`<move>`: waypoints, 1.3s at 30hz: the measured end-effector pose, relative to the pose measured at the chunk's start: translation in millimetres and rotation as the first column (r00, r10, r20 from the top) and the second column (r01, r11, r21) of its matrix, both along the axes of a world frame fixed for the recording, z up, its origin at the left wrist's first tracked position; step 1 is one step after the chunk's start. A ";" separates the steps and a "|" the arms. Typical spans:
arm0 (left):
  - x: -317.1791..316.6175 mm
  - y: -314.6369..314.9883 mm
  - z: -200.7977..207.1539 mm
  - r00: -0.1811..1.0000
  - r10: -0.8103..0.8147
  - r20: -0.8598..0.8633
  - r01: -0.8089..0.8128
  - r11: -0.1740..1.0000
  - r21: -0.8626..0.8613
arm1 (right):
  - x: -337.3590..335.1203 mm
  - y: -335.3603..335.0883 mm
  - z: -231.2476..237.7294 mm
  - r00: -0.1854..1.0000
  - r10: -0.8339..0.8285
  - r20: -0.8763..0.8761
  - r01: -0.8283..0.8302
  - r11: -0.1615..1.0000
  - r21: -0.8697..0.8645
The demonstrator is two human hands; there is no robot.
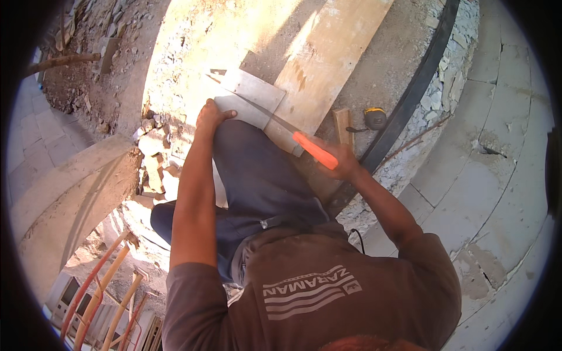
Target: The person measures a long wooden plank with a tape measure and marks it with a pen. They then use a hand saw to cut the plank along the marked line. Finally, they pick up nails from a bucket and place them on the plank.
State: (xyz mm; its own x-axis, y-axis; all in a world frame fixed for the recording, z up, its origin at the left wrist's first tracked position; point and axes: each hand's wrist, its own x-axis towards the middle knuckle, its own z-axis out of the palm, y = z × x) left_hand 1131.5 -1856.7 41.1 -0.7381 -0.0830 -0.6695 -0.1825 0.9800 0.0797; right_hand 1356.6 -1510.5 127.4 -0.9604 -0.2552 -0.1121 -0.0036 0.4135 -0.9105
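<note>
Under hard sunlight, we see a handsaw (316, 151) set diagonally over a pale grey slab (257, 89), which lies just beyond a bent knee (243, 137) in dark trousers. The right hand (339, 158) is closed around the saw's orange handle (310, 146); the left hand (212, 116) presses at the slab's near left edge, thumb spread on its face, and we cannot tell how far its fingers curl beneath

We judge the saw light, its thin blade (276, 119) springy sideways yet firm along its length, so the handle is where we take hold, clear of the toothed edge. The slab looks flat and stiff, perhaps brittle at its corners; its weight we cannot tell. Dust may make its face slick, so we would favour a broad palm near the edge, well away from the blade's line

Around the work, we find a long wooden board (328, 58) beside the slab and, to the right, a short wood block (343, 126) near a yellow-and-black tape measure (375, 119)
</note>
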 end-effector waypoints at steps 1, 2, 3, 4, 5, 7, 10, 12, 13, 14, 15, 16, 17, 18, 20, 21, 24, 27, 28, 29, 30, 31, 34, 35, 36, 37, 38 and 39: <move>1.3 -1.5 1.1 1.000 0.016 -0.010 -0.016 1.000 0.018 | -13.2 -12.5 -20.6 1.000 -0.027 0.002 0.027 0.997 -0.071; 2.8 -3.5 2.6 1.000 0.026 -0.001 -0.026 0.999 0.023 | -11.3 -19.8 -31.4 0.997 -0.016 -0.069 0.011 0.997 -0.074; 3.9 -3.1 2.0 0.999 0.045 -0.030 -0.043 0.997 0.067 | -8.1 -19.7 -38.6 0.994 -0.012 -0.108 0.005 0.998 -0.060; 8.3 -4.6 2.1 1.000 0.015 0.024 -0.016 0.999 0.034 | 7.7 -16.6 -35.5 0.992 -0.017 -0.128 0.011 0.999 -0.054; 4.9 -4.0 1.9 1.000 -0.011 -0.002 0.011 0.999 0.039 | 27.7 -4.0 -22.5 0.996 -0.018 -0.088 0.018 1.000 0.007; 1.6 -3.0 0.0 0.997 -0.049 -0.058 0.051 0.998 0.032 | 74.0 35.6 17.1 0.997 0.004 -0.076 0.003 0.995 0.095; -7.8 0.4 -3.8 0.999 -0.016 -0.043 0.017 1.000 0.013 | 101.8 63.5 51.1 0.986 0.051 -0.158 -0.021 0.982 0.188; -5.9 0.1 -1.6 0.999 -0.018 -0.031 0.018 1.000 0.017 | 80.8 47.4 42.0 0.988 0.032 -0.151 -0.007 0.987 0.163; -7.7 1.3 -0.5 0.999 -0.017 -0.037 0.018 1.000 0.019 | 52.5 34.4 21.4 0.982 -0.014 -0.189 0.029 0.997 0.078; -4.9 0.5 2.0 0.998 -0.027 -0.054 0.029 0.999 0.027 | 28.1 16.8 0.4 0.992 -0.020 -0.127 0.026 0.999 0.040; -6.1 1.7 3.6 0.997 -0.035 -0.065 0.037 0.999 0.026 | -0.1 -1.5 -21.8 0.988 -0.044 -0.146 0.039 0.998 -0.039; -5.6 1.9 5.9 0.996 -0.046 -0.080 0.048 0.999 0.024 | -17.9 -16.4 -38.5 0.997 -0.023 -0.074 0.019 0.999 -0.046; -6.8 2.4 8.0 0.997 -0.029 -0.065 0.030 0.999 0.011 | -27.6 -26.8 -49.6 0.998 -0.038 -0.059 0.033 0.996 -0.077; -7.6 2.7 9.2 0.999 -0.011 -0.036 0.011 1.000 -0.002 | -25.9 -28.2 -53.8 0.999 -0.010 -0.034 0.008 0.998 -0.062; -8.5 3.7 8.3 0.999 -0.034 -0.023 0.034 0.999 -0.003 | 0.3 -15.8 -41.8 0.994 -0.039 -0.098 0.033 0.998 -0.057; -10.4 4.2 7.1 0.996 -0.063 -0.060 0.063 0.998 0.007 | 21.2 6.5 -29.3 0.997 -0.018 -0.077 0.017 1.000 -0.015; -8.8 2.9 0.9 0.999 -0.036 -0.018 0.036 0.999 0.000 | 96.2 65.5 25.0 0.993 -0.012 -0.116 0.022 0.996 0.084; -9.0 1.2 -2.1 0.999 -0.043 -0.017 0.043 0.999 0.003 | 88.3 58.2 29.4 0.988 0.010 -0.152 0.000 0.998 0.064; -9.3 0.9 -2.0 0.999 -0.047 -0.028 0.047 0.999 0.004 | 66.3 45.1 18.6 0.997 0.029 -0.069 -0.022 0.995 0.100; -8.1 0.6 -1.4 0.998 -0.055 -0.044 0.056 0.998 0.014 | 35.6 26.6 0.3 0.992 0.015 -0.128 -0.009 0.999 0.046; -7.0 0.1 0.1 0.999 -0.042 -0.031 0.041 0.999 -0.008 | 2.8 -1.9 -22.5 0.998 0.014 -0.059 -0.015 1.000 -0.018; -8.2 -0.3 2.6 0.998 -0.032 -0.046 0.032 0.999 -0.016 | -28.2 -20.4 -40.0 0.998 0.033 -0.059 -0.040 0.991 -0.126; -9.6 -1.4 9.0 0.997 0.064 0.034 -0.064 0.998 0.009 | -39.1 -36.0 -63.8 0.999 -0.002 -0.042 -0.002 0.995 -0.095; -15.0 0.5 9.7 0.993 0.103 0.062 -0.104 0.994 0.020 | -27.1 -29.1 -60.8 0.982 -0.023 -0.185 0.005 0.995 -0.096; -18.6 1.1 11.1 0.999 0.039 0.025 -0.039 0.999 0.017 | -3.1 -17.7 -52.2 0.984 -0.067 -0.165 0.060 0.997 -0.049; -18.7 2.4 10.2 1.000 -0.008 -0.016 0.008 1.000 0.007 | 21.8 7.4 -40.2 0.994 -0.019 -0.105 0.024 0.999 0.040; -15.6 2.6 9.4 0.999 -0.050 -0.008 0.050 0.999 -0.013 | 49.6 32.0 -25.0 0.989 -0.008 -0.150 0.015 0.999 0.045; -18.0 3.4 8.5 0.999 -0.032 0.021 0.032 0.999 -0.003 | 69.0 49.6 -12.7 0.972 -0.015 -0.235 0.021 1.000 0.021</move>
State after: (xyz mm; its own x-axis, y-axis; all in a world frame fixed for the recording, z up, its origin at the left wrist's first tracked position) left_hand 1113.5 -1853.3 49.6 -0.7265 -0.0620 -0.6843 -0.1524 0.9857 0.0725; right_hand 1425.5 -1460.9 114.7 -0.9650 -0.2376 0.1112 -0.2083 0.4364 -0.8753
